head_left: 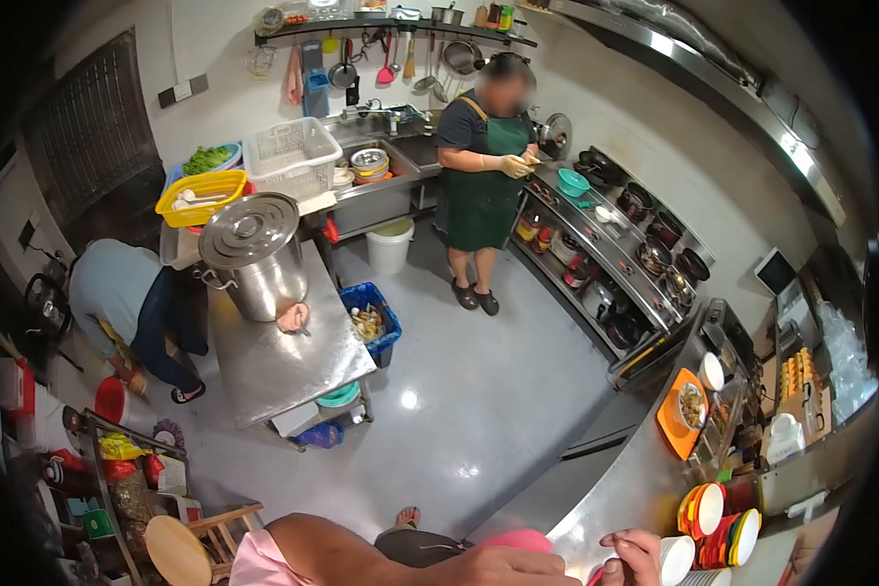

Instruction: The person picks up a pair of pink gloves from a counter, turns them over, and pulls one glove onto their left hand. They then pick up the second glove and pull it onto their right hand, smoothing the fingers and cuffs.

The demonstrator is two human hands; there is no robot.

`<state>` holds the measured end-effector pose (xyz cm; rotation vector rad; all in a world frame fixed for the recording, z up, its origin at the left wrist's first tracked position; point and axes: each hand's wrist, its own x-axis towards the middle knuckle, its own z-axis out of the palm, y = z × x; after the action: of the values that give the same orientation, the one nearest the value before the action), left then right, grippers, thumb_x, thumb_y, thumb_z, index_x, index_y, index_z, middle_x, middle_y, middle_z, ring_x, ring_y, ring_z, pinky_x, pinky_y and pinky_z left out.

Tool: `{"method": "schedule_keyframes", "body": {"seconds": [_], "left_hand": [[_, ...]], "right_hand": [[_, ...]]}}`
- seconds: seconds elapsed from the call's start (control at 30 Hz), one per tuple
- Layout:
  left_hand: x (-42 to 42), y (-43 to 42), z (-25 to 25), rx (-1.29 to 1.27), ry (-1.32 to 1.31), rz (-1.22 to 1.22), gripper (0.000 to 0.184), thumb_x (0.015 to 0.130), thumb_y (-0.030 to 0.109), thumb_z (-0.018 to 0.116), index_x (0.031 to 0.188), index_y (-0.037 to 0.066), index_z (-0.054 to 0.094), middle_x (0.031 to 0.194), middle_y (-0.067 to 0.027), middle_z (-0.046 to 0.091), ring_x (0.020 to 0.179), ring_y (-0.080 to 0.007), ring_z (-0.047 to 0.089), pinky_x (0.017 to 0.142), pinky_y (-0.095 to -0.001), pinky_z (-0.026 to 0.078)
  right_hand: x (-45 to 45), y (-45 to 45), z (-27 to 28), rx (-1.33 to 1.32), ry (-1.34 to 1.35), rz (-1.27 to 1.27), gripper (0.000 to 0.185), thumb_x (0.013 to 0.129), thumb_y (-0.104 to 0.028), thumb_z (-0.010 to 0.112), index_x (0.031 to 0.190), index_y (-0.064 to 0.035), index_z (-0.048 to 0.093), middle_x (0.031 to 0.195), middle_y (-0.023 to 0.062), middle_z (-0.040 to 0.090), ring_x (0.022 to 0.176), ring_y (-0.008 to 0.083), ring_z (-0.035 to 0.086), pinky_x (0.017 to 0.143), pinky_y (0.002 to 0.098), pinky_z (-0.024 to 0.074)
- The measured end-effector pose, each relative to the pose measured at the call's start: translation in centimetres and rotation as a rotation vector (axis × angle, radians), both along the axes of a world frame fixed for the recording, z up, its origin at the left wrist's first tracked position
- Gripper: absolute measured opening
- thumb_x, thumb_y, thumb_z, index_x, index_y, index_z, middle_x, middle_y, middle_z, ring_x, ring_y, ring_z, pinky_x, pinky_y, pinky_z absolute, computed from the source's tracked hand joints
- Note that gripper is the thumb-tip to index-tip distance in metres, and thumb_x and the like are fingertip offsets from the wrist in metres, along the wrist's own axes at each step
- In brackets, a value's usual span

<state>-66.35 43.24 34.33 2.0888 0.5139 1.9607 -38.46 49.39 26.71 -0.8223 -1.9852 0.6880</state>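
Along the bottom edge, my left forearm reaches in from a pale pink sleeve (264,561). My left hand (514,566) is closed around a smooth, bright pink thing (514,540), whose kind I cannot make out; its lower part is cut off. Just to the right, my right hand (635,557) has curled fingers, thumb close to a pink-red edge. What it grips, if anything, is hidden. A white bowl stack (677,560) stands right beside it on the steel counter (620,493).
A co-worker in a green apron (493,186) stands by the stove shelves. Another person (132,303) bends at left. A large steel pot (256,259) stands on a steel table (303,371); a blue bin (371,317) is beside it. A wooden stool (181,552) is near my left.
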Motion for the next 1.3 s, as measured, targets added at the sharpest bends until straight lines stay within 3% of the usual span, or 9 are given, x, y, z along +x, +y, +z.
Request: {"method": "schedule_keyframes", "body": {"seconds": [0.43, 0.53, 0.63, 0.7, 0.9, 1.03, 1.1, 1.17, 1.3], "left_hand": [[1.5, 2.4, -2.0, -0.009, 0.084, 0.176, 0.018, 0.085, 0.009, 0.073, 0.102, 0.005, 0.076, 0.089, -0.0067, 0.072, 0.075, -0.0224, 0.069, 0.065, -0.0376, 0.056], [-1.6, 7.9, -5.9, -0.143, 0.141, 0.163, 0.007, 0.086, 0.007, 0.075, 0.085, 0.007, 0.068, 0.084, -0.0035, 0.070, 0.075, -0.0222, 0.070, 0.068, -0.0396, 0.058], [-3.0, 13.4, -12.0, -0.666, -0.368, 0.535, 0.038, 0.101, 0.017, 0.069, 0.070, 0.012, 0.049, 0.060, 0.0056, 0.046, 0.056, -0.0048, 0.043, 0.050, -0.0249, 0.032], [-3.6, 16.3, -14.4, -0.797, -0.695, 0.412, 0.041, 0.102, 0.018, 0.068, 0.069, 0.016, 0.044, 0.059, 0.0079, 0.040, 0.052, -0.0034, 0.033, 0.048, -0.0260, 0.024], [0.0, 19.1, -16.1, -0.778, -0.831, 0.148, 0.038, 0.104, 0.020, 0.064, 0.073, 0.019, 0.042, 0.059, 0.0100, 0.030, 0.051, -0.0041, 0.022, 0.047, -0.0262, 0.020], [4.4, 18.5, -15.6, -0.591, -0.290, 0.642, 0.027, 0.104, 0.019, 0.064, 0.078, 0.011, 0.060, 0.062, 0.0071, 0.046, 0.054, -0.0067, 0.040, 0.050, -0.0276, 0.032], [5.3, 22.1, -25.5, -0.608, 0.058, 0.587, 0.026, 0.102, 0.021, 0.064, 0.082, 0.005, 0.066, 0.067, 0.0005, 0.061, 0.059, -0.0145, 0.058, 0.054, -0.0341, 0.044], [1.2, 20.9, -40.1, -0.535, 1.385, 0.603, 0.026, 0.101, 0.018, 0.065, 0.081, 0.001, 0.065, 0.071, -0.0072, 0.069, 0.069, -0.0215, 0.070, 0.059, -0.0388, 0.051], [10.9, 18.0, -33.3, -1.201, 0.277, 0.415, 0.029, 0.100, 0.017, 0.067, 0.078, 0.000, 0.062, 0.070, -0.0122, 0.067, 0.071, -0.0216, 0.070, 0.060, -0.0392, 0.050]], "right_hand": [[7.2, 2.1, -4.2, -0.085, 0.441, -0.290, 0.034, 0.100, -0.002, 0.060, 0.134, 0.0050, 0.060, 0.122, 0.0181, 0.066, 0.105, 0.0263, 0.062, 0.093, 0.0402, 0.0522], [10.4, 3.4, -5.4, -0.028, 0.439, -0.440, 0.033, 0.098, -0.001, 0.059, 0.131, 0.0046, 0.061, 0.117, 0.0161, 0.066, 0.100, 0.0244, 0.062, 0.090, 0.0379, 0.0523], [11.7, 2.6, -5.6, -0.092, 0.537, -0.537, 0.034, 0.098, 0.003, 0.050, 0.131, 0.0068, 0.060, 0.107, 0.0113, 0.066, 0.091, 0.0163, 0.058, 0.085, 0.0320, 0.0493], [13.7, 1.9, -6.2, -0.133, 0.534, -0.548, 0.031, 0.098, 0.002, 0.053, 0.127, 0.0064, 0.062, 0.107, 0.0108, 0.064, 0.093, 0.0184, 0.060, 0.085, 0.0331, 0.0514], [20.8, 0.4, -10.4, -0.197, 0.522, -0.682, 0.030, 0.100, -0.001, 0.055, 0.129, 0.0049, 0.062, 0.106, 0.0090, 0.066, 0.088, 0.0161, 0.060, 0.079, 0.0293, 0.0512], [23.6, -0.6, -11.5, -0.355, 0.522, -0.888, 0.025, 0.100, 0.001, 0.056, 0.123, 0.0052, 0.066, 0.111, 0.0101, 0.067, 0.097, 0.0167, 0.065, 0.082, 0.0317, 0.0539], [25.8, -1.1, -14.8, -0.433, 0.472, -0.909, 0.022, 0.099, 0.001, 0.057, 0.118, 0.0037, 0.069, 0.108, 0.0088, 0.069, 0.095, 0.0146, 0.067, 0.080, 0.0297, 0.0540], [28.5, -1.7, -18.4, -0.468, 0.337, -0.957, 0.019, 0.100, 0.000, 0.057, 0.113, 0.0029, 0.071, 0.101, 0.0068, 0.071, 0.088, 0.0119, 0.067, 0.077, 0.0270, 0.0527], [35.5, -5.5, -26.7, -0.570, 0.327, -1.214, 0.017, 0.097, -0.002, 0.061, 0.109, 0.0018, 0.072, 0.092, 0.0056, 0.071, 0.083, 0.0113, 0.066, 0.074, 0.0263, 0.0512]]}}
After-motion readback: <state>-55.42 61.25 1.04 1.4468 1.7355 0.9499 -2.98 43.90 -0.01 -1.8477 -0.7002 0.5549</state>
